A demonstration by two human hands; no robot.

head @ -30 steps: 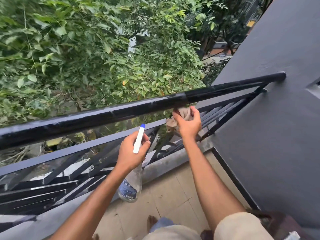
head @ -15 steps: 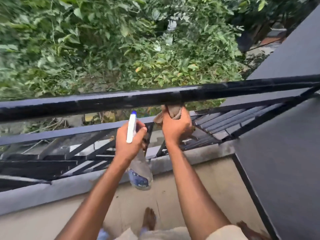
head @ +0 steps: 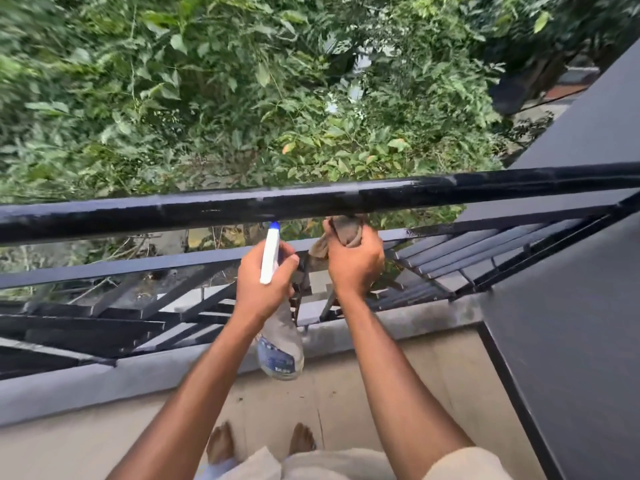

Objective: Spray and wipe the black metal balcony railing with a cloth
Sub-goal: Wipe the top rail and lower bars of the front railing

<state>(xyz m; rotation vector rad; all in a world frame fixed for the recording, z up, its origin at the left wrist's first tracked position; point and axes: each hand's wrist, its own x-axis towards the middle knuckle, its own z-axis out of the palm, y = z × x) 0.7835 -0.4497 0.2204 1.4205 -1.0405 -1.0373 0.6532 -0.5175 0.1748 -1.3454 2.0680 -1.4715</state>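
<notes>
1. Dark grey matte wall [head: 571, 341], right side.
2. Beige tiled floor [head: 329, 407] left of wall, meeting its base.
3. Grey curb [head: 69, 389] runs left from wall corner, edging floor.
4. Dense green foliage [head: 242, 98] beyond wall, below; soft daylight.

A railing [head: 173, 211] is edging a tiled floor [head: 346, 403] (a home balcony), with trees [head: 242, 98] growing below.
</notes>
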